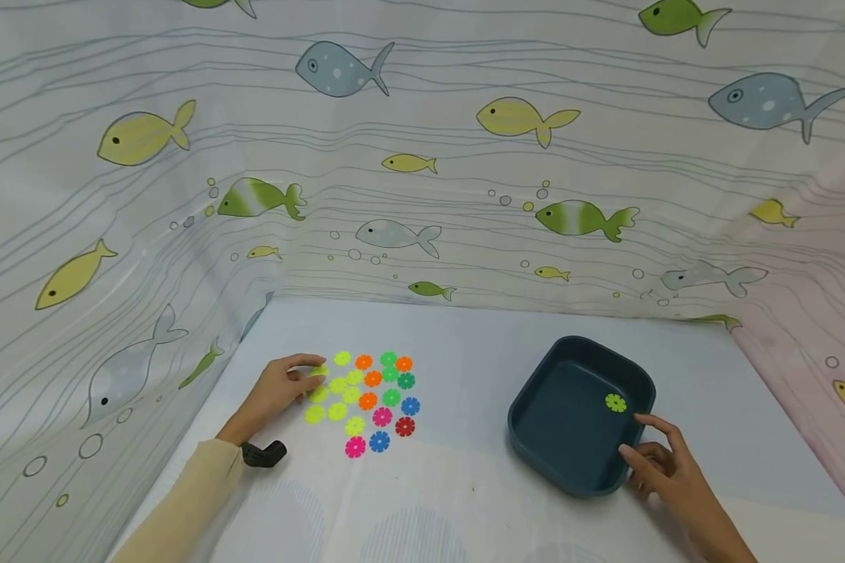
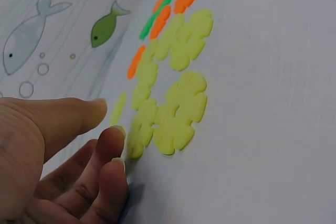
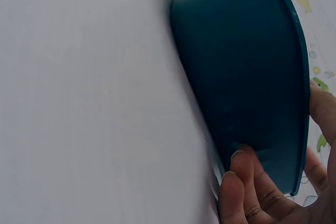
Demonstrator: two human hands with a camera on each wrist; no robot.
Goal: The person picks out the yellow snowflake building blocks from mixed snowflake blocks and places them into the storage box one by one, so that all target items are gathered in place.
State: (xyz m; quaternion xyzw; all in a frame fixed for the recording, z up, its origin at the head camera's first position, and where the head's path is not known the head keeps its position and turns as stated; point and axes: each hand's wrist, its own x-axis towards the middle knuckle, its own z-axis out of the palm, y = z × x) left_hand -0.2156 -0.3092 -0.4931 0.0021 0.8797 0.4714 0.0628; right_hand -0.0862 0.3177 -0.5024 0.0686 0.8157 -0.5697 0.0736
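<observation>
My left hand [image 1: 282, 385] reaches over the left edge of a spread of flat flower-shaped plastic pieces. In the left wrist view its thumb and fingers [image 2: 113, 142] are apart, right beside a yellow flower piece [image 2: 140, 128] lying on the table. My right hand [image 1: 665, 461] grips the near right wall of a dark blue square bowl [image 1: 559, 422], with fingertips [image 3: 241, 163] against its outside and the thumb over the rim. A yellow-green flower piece [image 1: 616, 403] lies inside the bowl, towards its right side.
Orange [image 1: 368, 401], green [image 1: 391, 397], blue [image 1: 379, 442], pink [image 1: 355, 446] and red [image 1: 404, 426] flower pieces lie with several yellow ones on the white table [image 1: 465, 461]. A fish-patterned curtain [image 1: 451, 219] encloses the back and sides.
</observation>
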